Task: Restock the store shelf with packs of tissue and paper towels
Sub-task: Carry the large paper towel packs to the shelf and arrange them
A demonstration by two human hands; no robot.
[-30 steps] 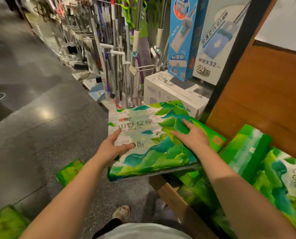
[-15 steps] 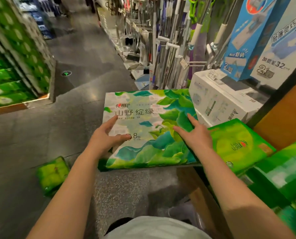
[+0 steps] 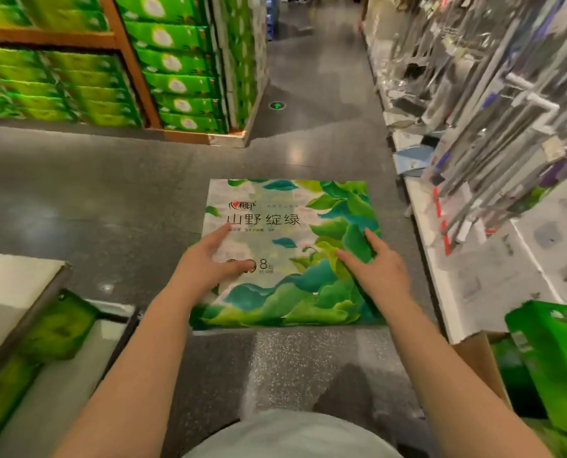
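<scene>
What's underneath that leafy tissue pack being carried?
Beneath the tissue pack only dark speckled floor shows. Both hands rest on top; whatever supports its underside is hidden.

Soft indoor light comes from overhead, and the polished dark floor [image 3: 308, 153] throws it back as a pale sheen with one bright spot. A small green floor light [image 3: 277, 105] glows further down the aisle. The tissue pack [image 3: 288, 246] in the middle is the sharpest thing, its print readable. Motion blur smears the green stacked packs [image 3: 176, 67] on the left and the hanging mop handles [image 3: 493, 127] on the right. Straight lines bow toward the edges, and the lower corners turn smudged and dim. Shadows are faint and diffuse.
</scene>
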